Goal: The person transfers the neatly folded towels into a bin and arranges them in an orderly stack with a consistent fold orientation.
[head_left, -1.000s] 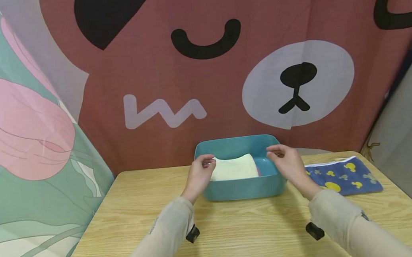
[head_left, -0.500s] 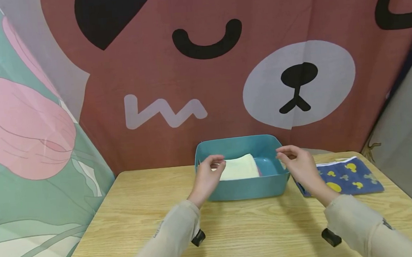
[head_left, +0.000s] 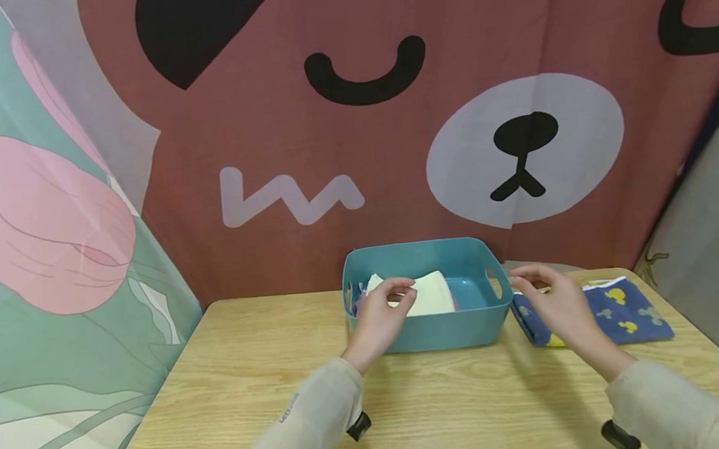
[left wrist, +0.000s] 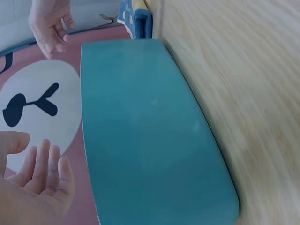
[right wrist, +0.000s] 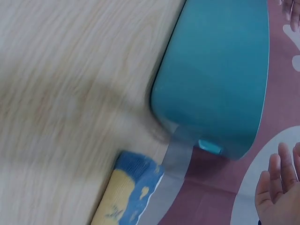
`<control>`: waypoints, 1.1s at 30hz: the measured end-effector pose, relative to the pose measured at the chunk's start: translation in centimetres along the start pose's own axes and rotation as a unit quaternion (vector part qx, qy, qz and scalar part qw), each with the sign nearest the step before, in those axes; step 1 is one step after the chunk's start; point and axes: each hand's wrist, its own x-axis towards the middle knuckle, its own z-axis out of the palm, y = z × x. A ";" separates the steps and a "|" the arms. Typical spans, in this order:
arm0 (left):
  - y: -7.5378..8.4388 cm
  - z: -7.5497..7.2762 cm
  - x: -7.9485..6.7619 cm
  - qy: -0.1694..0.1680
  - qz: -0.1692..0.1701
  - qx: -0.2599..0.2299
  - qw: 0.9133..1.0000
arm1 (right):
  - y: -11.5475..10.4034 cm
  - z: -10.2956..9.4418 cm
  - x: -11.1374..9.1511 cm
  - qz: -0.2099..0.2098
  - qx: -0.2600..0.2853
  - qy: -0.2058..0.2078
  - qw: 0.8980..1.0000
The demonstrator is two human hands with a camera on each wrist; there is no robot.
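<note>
In the head view a teal plastic basket [head_left: 445, 331] with side handle holes stands at the back of the wooden table. A folded cream cloth [head_left: 432, 293] lies inside it, toward the left, with a bit of pinkish fabric at its edge. My left hand [head_left: 381, 320] hovers over the basket's front left part, fingers loosely bent and holding nothing. Beyond the basket's right end, my right hand [head_left: 562, 304] hangs in the air with nothing in it. Below and behind that hand lies a folded navy cloth [head_left: 630, 313] with yellow patterns. The left wrist view shows relaxed fingers [left wrist: 40, 171] beside the basket wall.
A bear-print curtain [head_left: 287, 257] hangs right behind the basket and the table's back edge. On the left is a flower-print curtain [head_left: 47, 330]; a grey one [head_left: 716, 227] hangs at the right. Wooden tabletop [head_left: 249, 343] extends in front and to the left.
Both hands have moved right, the right one farther, from the basket's right rim to over the navy cloth. The basket's left end now shows more. The cloths stay in place.
</note>
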 end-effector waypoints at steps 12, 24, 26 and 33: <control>0.1 2.0 -1.6 -0.028 0.005 -0.033 0.999 | 3.0 -2.7 -1.6 0.017 -0.047 -0.006 0.999; 0.0 4.5 -3.2 -0.083 -0.031 -0.050 0.995 | 5.8 -4.5 -3.2 0.004 -0.072 -0.013 0.997; -0.1 4.8 -3.4 -0.087 -0.038 -0.046 0.994 | 6.2 -4.7 -3.4 0.009 -0.076 -0.014 0.997; -0.6 5.9 -3.8 -0.093 -0.033 -0.031 0.995 | 7.7 -5.6 -4.3 0.019 -0.078 -0.022 0.997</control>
